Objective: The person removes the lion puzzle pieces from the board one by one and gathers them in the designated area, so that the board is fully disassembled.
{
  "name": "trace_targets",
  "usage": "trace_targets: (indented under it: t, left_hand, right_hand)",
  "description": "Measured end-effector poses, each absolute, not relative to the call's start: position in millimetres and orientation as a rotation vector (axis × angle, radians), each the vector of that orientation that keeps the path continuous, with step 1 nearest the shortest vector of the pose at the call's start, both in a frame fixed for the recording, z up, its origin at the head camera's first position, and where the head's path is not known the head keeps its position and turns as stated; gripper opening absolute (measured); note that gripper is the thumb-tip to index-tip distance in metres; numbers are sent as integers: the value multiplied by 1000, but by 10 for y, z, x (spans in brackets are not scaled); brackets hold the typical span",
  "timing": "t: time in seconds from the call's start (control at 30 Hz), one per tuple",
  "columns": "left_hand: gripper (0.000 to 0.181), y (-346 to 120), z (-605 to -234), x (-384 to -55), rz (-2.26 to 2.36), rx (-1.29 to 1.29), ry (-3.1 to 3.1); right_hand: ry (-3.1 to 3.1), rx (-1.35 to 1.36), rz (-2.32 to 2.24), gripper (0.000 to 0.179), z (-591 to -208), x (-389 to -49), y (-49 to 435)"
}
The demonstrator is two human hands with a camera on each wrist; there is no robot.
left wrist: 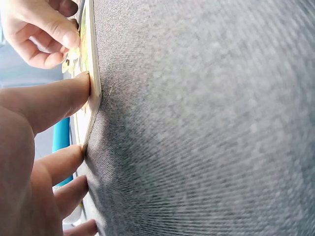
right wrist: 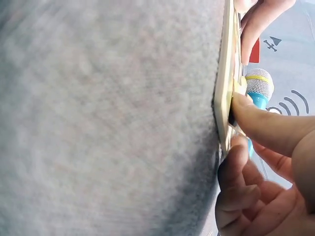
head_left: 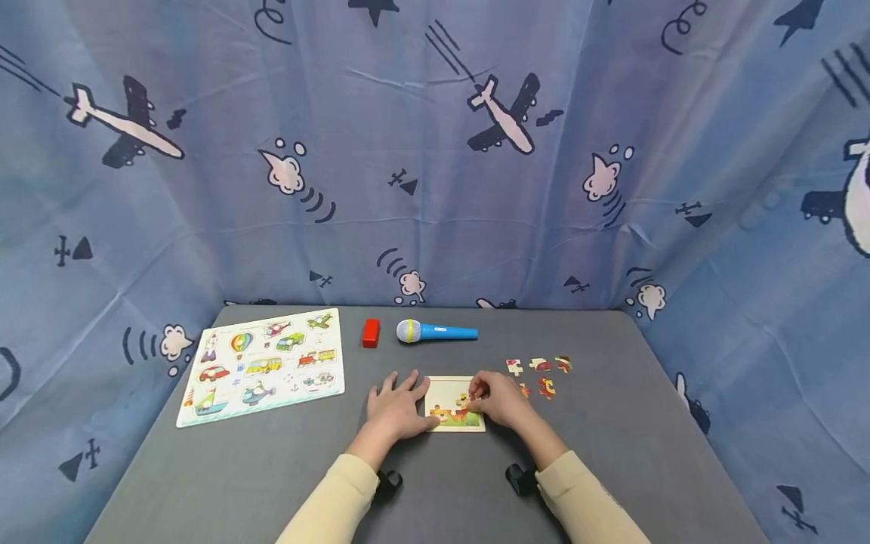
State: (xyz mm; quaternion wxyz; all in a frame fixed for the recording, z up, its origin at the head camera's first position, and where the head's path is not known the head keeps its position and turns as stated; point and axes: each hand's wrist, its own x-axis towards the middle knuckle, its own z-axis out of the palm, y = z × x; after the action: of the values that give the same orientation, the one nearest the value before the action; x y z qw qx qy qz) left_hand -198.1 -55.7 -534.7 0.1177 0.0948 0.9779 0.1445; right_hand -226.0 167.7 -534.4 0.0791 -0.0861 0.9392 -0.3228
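A small wooden jigsaw board lies on the grey table, with joined pieces of an animal picture along its lower part. My left hand rests at the board's left side, fingers spread and thumb on the frame. In the left wrist view, that thumb presses the rim. Over the board's right part, my right hand pinches a jigsaw piece between thumb and fingers. Those fingers mostly hide the piece in the head view. Several loose jigsaw pieces lie just right of my right hand.
Left on the table lies a larger vehicle puzzle board. Behind the jigsaw are a red block and a blue toy microphone. A blue patterned curtain surrounds the table's back and sides.
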Motion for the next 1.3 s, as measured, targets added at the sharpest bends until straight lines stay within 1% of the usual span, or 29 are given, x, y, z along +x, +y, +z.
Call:
trace_targets:
  t: [0.17, 0.33, 0.53, 0.8, 0.9, 1.0, 1.2, 1.3]
  left_hand:
    - [80, -554, -5331, -1966, 439, 272, 2851]
    - [79, -552, -5336, -1964, 451, 278, 2866]
    - [79, -547, -5349, -1971, 452, 281, 2864]
    - [80, -545, -5348, -1953, 443, 280, 2860]
    - [80, -559, -5347, -1952, 428, 292, 2853]
    - [83, -576, -5327, -1943, 428, 304, 2824]
    - [88, -591, -5299, -1929, 430, 321, 2787]
    - [88, -587, -5305, -1940, 430, 318, 2787]
  right_hand:
    - [2776, -230, -970, 24, -5332, -2262, 1669]
    - [2773, -279, -897, 24, -5302, -2269, 1679]
    - [2738, -319, -918, 24, -5293, -2279, 1721]
    - [2671, -334, -1050, 17, -5294, -2268, 1799]
    - [2691, -320, -1074, 11, -5282, -2274, 1869]
    - [2711, -278, -1111, 7, -5261, -2287, 2013]
    - [2746, -124, -1264, 19, -5215, -2339, 2526]
    - [2789, -45, -1248, 20, -5194, -2365, 2814]
